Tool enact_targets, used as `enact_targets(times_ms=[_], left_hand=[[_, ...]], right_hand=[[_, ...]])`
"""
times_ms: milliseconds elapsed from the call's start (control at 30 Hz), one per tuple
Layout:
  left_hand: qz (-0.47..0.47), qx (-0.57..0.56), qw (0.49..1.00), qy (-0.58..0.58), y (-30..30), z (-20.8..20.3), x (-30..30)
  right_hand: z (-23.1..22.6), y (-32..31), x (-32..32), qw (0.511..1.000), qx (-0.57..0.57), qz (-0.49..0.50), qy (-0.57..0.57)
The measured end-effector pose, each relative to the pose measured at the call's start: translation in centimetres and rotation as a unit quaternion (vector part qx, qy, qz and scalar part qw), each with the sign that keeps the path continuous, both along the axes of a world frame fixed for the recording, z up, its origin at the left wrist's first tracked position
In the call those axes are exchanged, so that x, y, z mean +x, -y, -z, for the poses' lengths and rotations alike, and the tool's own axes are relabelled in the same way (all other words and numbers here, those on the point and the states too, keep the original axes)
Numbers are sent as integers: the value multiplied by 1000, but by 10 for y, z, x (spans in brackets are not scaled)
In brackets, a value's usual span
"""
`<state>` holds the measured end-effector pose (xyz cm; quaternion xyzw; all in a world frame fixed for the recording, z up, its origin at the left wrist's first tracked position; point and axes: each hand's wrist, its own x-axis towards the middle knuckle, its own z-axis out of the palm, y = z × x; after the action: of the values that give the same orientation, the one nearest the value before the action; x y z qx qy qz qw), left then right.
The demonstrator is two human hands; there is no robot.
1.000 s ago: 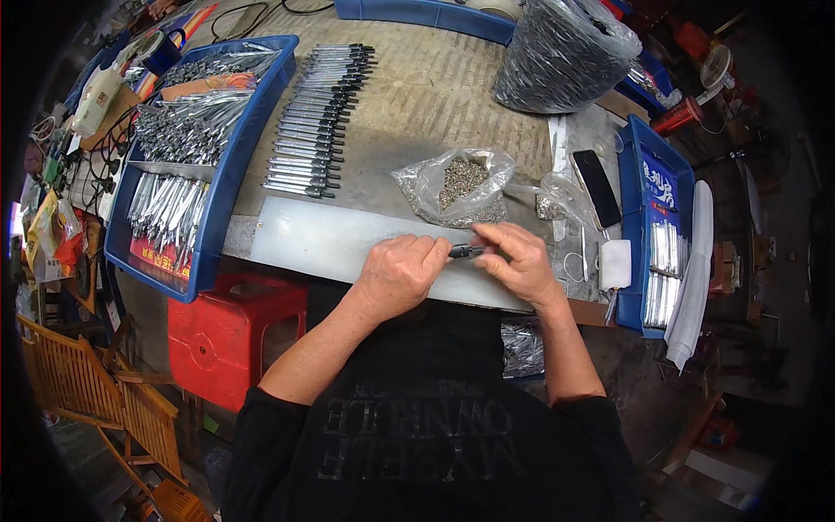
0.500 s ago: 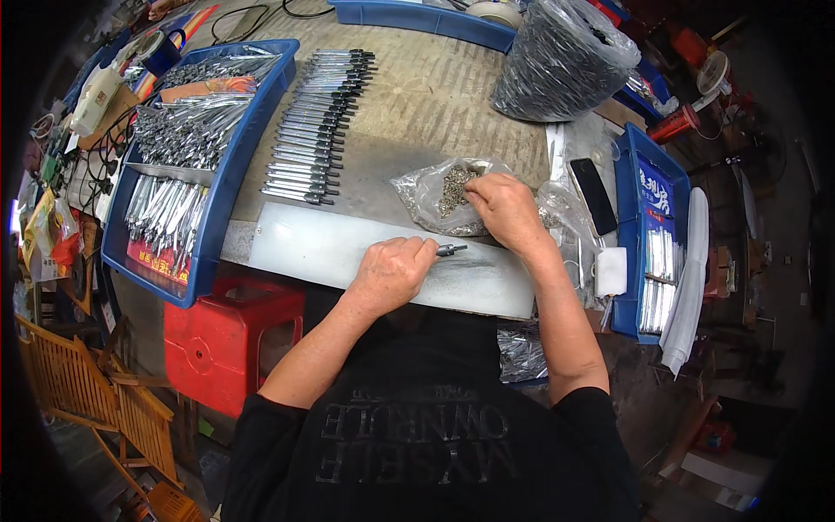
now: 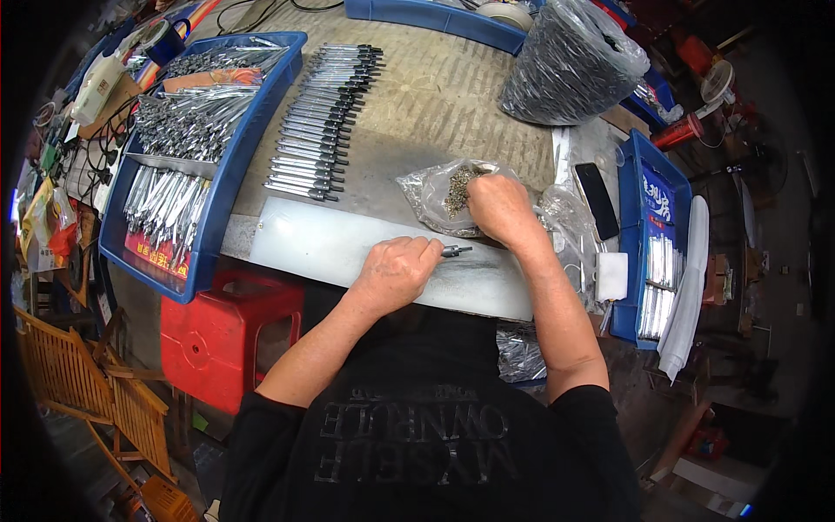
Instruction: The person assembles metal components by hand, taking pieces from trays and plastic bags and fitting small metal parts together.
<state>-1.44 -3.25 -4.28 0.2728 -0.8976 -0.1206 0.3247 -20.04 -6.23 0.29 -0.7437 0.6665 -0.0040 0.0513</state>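
Note:
My left hand [image 3: 398, 270] is closed round a slim metal rod, whose dark tip [image 3: 456, 250] sticks out past the thumb and forefinger above a white board [image 3: 313, 239]. The rest of that rod is hidden in my fist. With fingers drawn together, my right hand [image 3: 502, 209] rests at the right side of an open clear plastic bag [image 3: 424, 193]. Inside the bag lies a heap of tiny brass- and silver-coloured metal parts [image 3: 458, 196]. Whatever my right fingertips pinch cannot be made out. Farther left, several similar silver rods with dark ends [image 3: 317, 130] lie in a neat column.
A divided blue tray [image 3: 228, 196] of metal rods stands left, above a red plastic stool [image 3: 204, 348]. On the right are a phone [image 3: 596, 200], a white block [image 3: 611, 275] and another blue tray [image 3: 624, 252]. A plastic-wrapped bundle [image 3: 565, 74] stands at the back.
My right hand's fingers have curled in more over the bag's small parts. My left hand still grips the rod in nearly the same place. The whole view has shifted slightly.

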Motion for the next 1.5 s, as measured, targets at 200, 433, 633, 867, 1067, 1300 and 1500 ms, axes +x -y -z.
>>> enact_targets(times_ms=[200,433,633,867,1067,1300,1500], left_hand=[[4,4,1000,-4,0,-2,0],[7,-1,1000,-12,0,-2,1],[4,8,1000,13,-1,-4,1],[0,6,1000,4,0,-1,1],[5,13,1000,6,0,-5,0],[1,24,1000,11,-1,-6,1],[0,3,1000,-7,0,-1,0]], right_hand=[[2,0,-2,1000,1,-29,-3],[3,-4,-8,996,-30,-33,73],[-5,-9,-8,989,-23,-15,147],[-7,-12,-10,982,-13,0,189],[-9,-21,-15,958,-42,-3,284],[-14,-50,-3,933,-62,-80,345],[-9,-62,2,940,-14,-95,328]])
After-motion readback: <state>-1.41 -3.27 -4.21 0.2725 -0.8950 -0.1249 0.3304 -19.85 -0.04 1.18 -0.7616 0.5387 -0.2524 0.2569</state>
